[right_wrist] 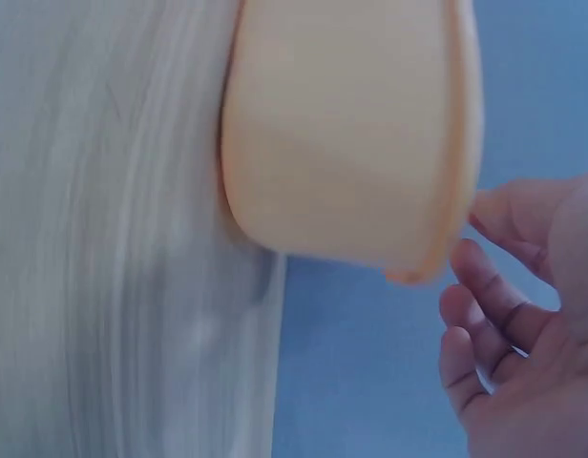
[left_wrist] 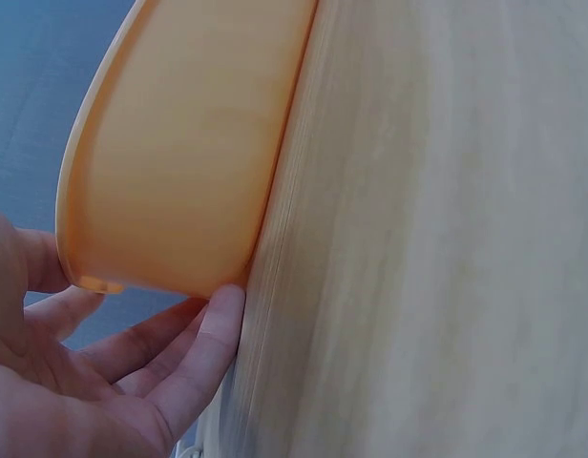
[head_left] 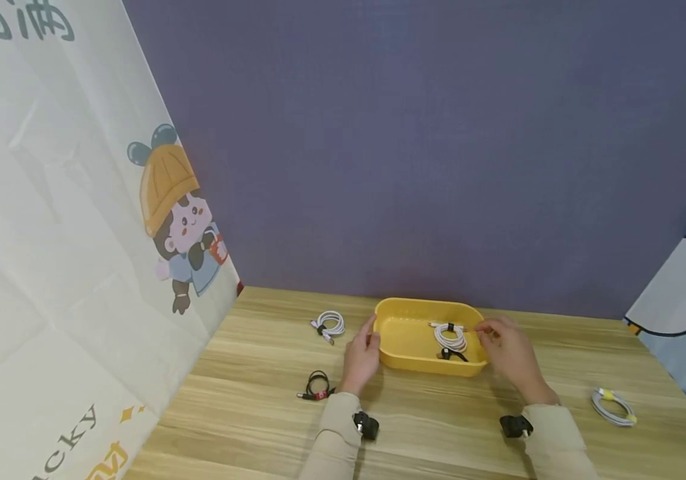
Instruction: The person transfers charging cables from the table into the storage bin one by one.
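A yellow plastic basket (head_left: 405,362) stands on the wooden table, with one person's hand at each end. My left hand (head_left: 361,360) holds the left end; in the left wrist view its thumb is at the rim and its fingers (left_wrist: 222,320) lie against the outer wall. At the other end my right hand (head_left: 511,353) pinches the rim between thumb and fingertips, the other fingers (right_wrist: 461,367) loosely bent outside. Inside the basket, toward the right, lie a coiled white cable (head_left: 451,339) and a small black cable (head_left: 453,355).
Left of the basket lie another coiled white cable (head_left: 331,323) and a black cable with a red tag (head_left: 317,387). A grey-white coiled cable with yellow ties (head_left: 614,407) is at the right. A dark blue panel (head_left: 427,147) rises behind the table (head_left: 439,440).
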{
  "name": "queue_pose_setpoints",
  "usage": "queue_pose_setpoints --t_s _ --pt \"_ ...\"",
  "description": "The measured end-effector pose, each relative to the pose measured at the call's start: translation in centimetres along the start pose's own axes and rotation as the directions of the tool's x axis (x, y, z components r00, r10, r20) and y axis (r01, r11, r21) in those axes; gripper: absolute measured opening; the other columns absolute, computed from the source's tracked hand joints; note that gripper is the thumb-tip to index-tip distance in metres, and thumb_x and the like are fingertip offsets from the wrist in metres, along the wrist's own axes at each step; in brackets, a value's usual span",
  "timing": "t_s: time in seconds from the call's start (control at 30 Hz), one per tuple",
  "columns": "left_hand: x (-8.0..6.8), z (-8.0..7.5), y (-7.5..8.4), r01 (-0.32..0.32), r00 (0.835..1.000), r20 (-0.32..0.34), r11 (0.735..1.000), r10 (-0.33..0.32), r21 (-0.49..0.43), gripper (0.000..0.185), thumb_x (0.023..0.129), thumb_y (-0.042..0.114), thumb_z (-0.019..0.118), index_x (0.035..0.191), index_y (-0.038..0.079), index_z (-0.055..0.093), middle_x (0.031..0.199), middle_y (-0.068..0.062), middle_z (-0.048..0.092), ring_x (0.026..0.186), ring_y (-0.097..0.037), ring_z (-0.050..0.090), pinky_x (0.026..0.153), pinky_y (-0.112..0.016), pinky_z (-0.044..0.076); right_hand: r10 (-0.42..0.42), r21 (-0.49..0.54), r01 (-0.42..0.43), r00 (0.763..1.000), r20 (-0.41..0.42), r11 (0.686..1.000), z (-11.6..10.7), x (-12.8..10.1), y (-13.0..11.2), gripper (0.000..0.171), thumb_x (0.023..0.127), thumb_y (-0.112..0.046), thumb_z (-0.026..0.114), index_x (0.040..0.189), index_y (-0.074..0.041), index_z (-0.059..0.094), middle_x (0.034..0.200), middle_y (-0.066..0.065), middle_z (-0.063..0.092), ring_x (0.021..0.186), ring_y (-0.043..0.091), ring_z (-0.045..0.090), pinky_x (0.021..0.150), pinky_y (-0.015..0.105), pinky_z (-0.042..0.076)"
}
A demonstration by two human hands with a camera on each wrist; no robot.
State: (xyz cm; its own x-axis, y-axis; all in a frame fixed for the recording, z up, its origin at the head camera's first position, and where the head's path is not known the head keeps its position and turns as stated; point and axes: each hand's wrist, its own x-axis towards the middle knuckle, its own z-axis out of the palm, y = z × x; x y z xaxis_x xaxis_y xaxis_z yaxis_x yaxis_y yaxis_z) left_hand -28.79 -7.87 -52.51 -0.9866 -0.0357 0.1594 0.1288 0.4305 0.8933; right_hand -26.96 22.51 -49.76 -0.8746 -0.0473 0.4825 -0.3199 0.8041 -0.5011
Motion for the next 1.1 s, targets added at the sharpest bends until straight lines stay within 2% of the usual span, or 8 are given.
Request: queue_pose_setpoints --t_s 0.17,0.27,0.37,0.57,0.73,0.93,1.03,1.1 --pt "0.0 -0.1 0.1 -0.006 1.0 -0.003 1.0 0.006 0.006 0.046 0.106 0.019 0.051 0.152 0.02 0.05 0.117 -0.012 0.076 0.092 -0.016 0.067 0.08 -0.036 0.053 0.052 -0.001 -0.052 0.998 -0.019 0.999 -2.0 -0.9 0.1 0.014 0.099 -0.011 0.066 0.109 -0.004 0.074 0.096 0.008 0.069 0.083 0.015 0.058 0.067 0.027 0.047" --pt "0.0 -0.2 0.1 -0.002 1.0 0.004 1.0 0.002 -0.002 0.046 0.106 0.019 0.05 0.153 0.02 0.05 0.116 -0.013 0.075 0.085 -0.014 0.065 0.075 -0.033 0.052 0.087 -0.006 -0.087 0.996 -0.003 0.996 -3.1 -1.4 0.3 0.016 0.101 -0.016 0.064 0.11 -0.006 0.073 0.092 0.006 0.07 0.076 0.004 0.056 0.063 0.025 0.045" --pt "0.0 -0.4 0.1 0.007 1.0 0.012 1.0 -0.007 -0.021 0.046 0.107 0.019 0.05 0.153 0.02 0.049 0.116 -0.015 0.075 0.078 -0.011 0.061 0.069 -0.03 0.05 0.113 -0.014 -0.113 0.993 0.016 0.993 -4.3 -1.8 0.4 0.02 0.103 -0.022 0.062 0.112 -0.007 0.073 0.091 0.005 0.072 0.074 0.0 0.054 0.062 0.025 0.045" --pt "-0.1 -0.5 0.0 0.009 1.0 0.007 1.0 -0.009 -0.015 0.046 0.106 0.018 0.051 0.153 0.021 0.05 0.116 -0.014 0.075 0.082 -0.011 0.062 0.071 -0.029 0.05 0.151 -0.06 -0.149 0.988 0.038 0.987 -6.9 -2.5 0.9 0.028 0.105 -0.027 0.058 0.116 -0.004 0.072 0.094 0.01 0.073 0.074 0.005 0.058 0.061 0.028 0.044" --pt "-0.1 -0.4 0.0 0.004 1.0 0.0 1.0 -0.005 -0.013 0.046 0.106 0.018 0.051 0.152 0.02 0.05 0.116 -0.013 0.075 0.087 -0.013 0.065 0.074 -0.031 0.051 0.209 -0.099 -0.205 0.977 0.033 0.974 -8.4 -3.1 2.4 0.033 0.105 -0.029 0.057 0.117 -0.002 0.071 0.094 0.013 0.073 0.075 0.012 0.059 0.061 0.03 0.043" --pt "-0.1 -0.4 0.0 0.007 1.0 -0.001 1.0 -0.007 -0.026 0.046 0.106 0.019 0.052 0.152 0.021 0.051 0.113 -0.013 0.076 0.083 -0.011 0.062 0.073 -0.03 0.05 0.268 -0.114 -0.263 0.963 0.027 0.958 -9.7 -3.7 4.2 0.037 0.105 -0.032 0.058 0.119 0.0 0.07 0.094 0.012 0.072 0.07 -0.005 0.05 0.06 0.027 0.042" --pt "-0.1 -0.4 0.0 0.004 1.0 0.002 1.0 -0.004 -0.028 0.046 0.106 0.02 0.052 0.152 0.021 0.051 0.113 -0.013 0.076 0.081 -0.01 0.061 0.073 -0.03 0.05 0.298 -0.122 -0.292 0.954 0.031 0.948 -10.5 -3.9 4.9 0.04 0.105 -0.033 0.057 0.12 0.002 0.069 0.096 0.014 0.072 0.072 -0.004 0.051 0.06 0.027 0.042" --pt "-0.1 -0.4 0.0 -0.001 1.0 0.004 1.0 0.001 -0.024 0.046 0.106 0.019 0.051 0.152 0.021 0.051 0.112 -0.013 0.076 0.082 -0.011 0.061 0.074 -0.03 0.05 0.324 -0.135 -0.316 0.945 0.048 0.939 -11.1 -4.1 5.4 0.045 0.105 -0.036 0.056 0.121 0.004 0.068 0.098 0.016 0.071 0.076 0.003 0.056 0.061 0.029 0.043"
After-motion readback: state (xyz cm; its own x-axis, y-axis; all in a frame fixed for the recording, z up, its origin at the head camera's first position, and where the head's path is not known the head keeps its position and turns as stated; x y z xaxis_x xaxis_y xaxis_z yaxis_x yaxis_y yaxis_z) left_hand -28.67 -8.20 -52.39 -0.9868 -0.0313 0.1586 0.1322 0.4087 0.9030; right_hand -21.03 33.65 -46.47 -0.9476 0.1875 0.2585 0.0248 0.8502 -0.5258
